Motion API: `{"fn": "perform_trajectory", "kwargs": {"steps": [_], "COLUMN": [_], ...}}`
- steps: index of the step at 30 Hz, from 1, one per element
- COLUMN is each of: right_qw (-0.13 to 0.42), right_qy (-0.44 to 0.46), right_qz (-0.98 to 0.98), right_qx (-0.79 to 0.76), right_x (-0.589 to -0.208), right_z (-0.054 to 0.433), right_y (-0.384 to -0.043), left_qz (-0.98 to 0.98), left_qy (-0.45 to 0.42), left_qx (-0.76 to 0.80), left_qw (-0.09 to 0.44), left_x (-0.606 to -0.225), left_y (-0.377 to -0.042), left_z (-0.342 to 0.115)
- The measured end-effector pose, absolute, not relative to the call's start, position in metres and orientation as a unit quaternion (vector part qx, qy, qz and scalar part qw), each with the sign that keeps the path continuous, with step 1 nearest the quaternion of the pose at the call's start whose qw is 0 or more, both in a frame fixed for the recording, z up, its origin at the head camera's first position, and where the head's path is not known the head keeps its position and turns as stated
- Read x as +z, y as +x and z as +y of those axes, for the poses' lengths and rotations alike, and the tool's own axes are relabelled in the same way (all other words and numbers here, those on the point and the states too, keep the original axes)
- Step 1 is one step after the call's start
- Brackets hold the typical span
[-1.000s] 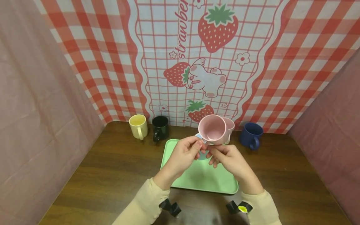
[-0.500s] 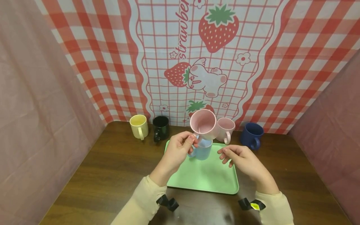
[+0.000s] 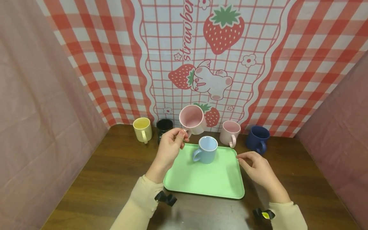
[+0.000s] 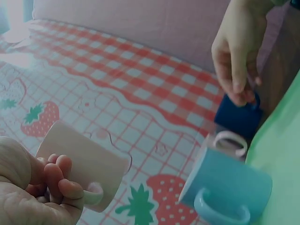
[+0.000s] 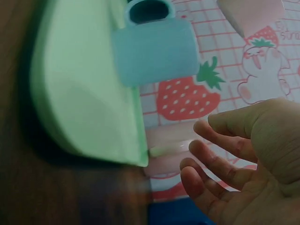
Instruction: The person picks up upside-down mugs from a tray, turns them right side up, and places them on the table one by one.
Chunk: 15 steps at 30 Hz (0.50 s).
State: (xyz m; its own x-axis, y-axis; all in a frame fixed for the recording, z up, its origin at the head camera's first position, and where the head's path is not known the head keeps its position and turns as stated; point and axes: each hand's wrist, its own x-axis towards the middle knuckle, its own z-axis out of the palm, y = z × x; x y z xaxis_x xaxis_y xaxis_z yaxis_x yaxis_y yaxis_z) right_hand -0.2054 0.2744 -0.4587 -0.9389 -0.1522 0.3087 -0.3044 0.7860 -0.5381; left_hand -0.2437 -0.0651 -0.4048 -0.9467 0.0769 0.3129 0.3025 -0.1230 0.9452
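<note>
My left hand (image 3: 169, 145) pinches the handle of a pink mug (image 3: 193, 118), held up and tilted above the back left of the green tray (image 3: 207, 180). In the left wrist view the fingers curl at that pink mug's (image 4: 84, 164) handle. A light blue mug (image 3: 207, 150) stands upright on the tray, its handle to the left. My right hand (image 3: 257, 167) hovers by the tray's right edge, fingers extended and relaxed. Nothing is in the right hand (image 5: 253, 159) in the right wrist view.
A yellow mug (image 3: 142, 130) and a black mug (image 3: 164, 125), partly hidden by the left hand, stand at the back left of the brown table (image 3: 95, 179). A second pink mug (image 3: 230, 132) and a dark blue mug (image 3: 256, 139) stand at the back right. A patterned cloth (image 3: 184, 41) hangs behind.
The right hand has come off the held pink mug and moved right. My left hand has carried that mug leftward and slightly up, uncovering the light blue mug and the second pink one.
</note>
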Motion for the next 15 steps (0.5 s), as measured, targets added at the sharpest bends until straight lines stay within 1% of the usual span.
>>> {"fn": "perform_trajectory", "kwargs": {"steps": [3, 5, 12, 15], "right_qw": [0.136, 0.131, 0.065, 0.058], "right_qy": [0.125, 0.125, 0.127, 0.129], "right_qz": [-0.939, -0.941, -0.948, -0.946], "right_qx": [0.290, 0.285, 0.286, 0.291], "right_x": [-0.468, -0.473, -0.487, -0.490], "right_z": [0.278, 0.280, 0.281, 0.280], "right_y": [-0.207, -0.208, -0.212, -0.213], "left_qz": [-0.666, -0.667, -0.670, -0.677], "left_qy": [-0.130, -0.121, -0.087, -0.070], "left_qx": [-0.729, -0.729, -0.732, -0.728], "left_qw": [0.090, 0.093, 0.085, 0.080], "left_x": [-0.411, -0.414, -0.426, -0.431], "left_y": [-0.249, -0.253, -0.262, -0.264], "left_z": [-0.068, -0.070, -0.070, -0.068]}}
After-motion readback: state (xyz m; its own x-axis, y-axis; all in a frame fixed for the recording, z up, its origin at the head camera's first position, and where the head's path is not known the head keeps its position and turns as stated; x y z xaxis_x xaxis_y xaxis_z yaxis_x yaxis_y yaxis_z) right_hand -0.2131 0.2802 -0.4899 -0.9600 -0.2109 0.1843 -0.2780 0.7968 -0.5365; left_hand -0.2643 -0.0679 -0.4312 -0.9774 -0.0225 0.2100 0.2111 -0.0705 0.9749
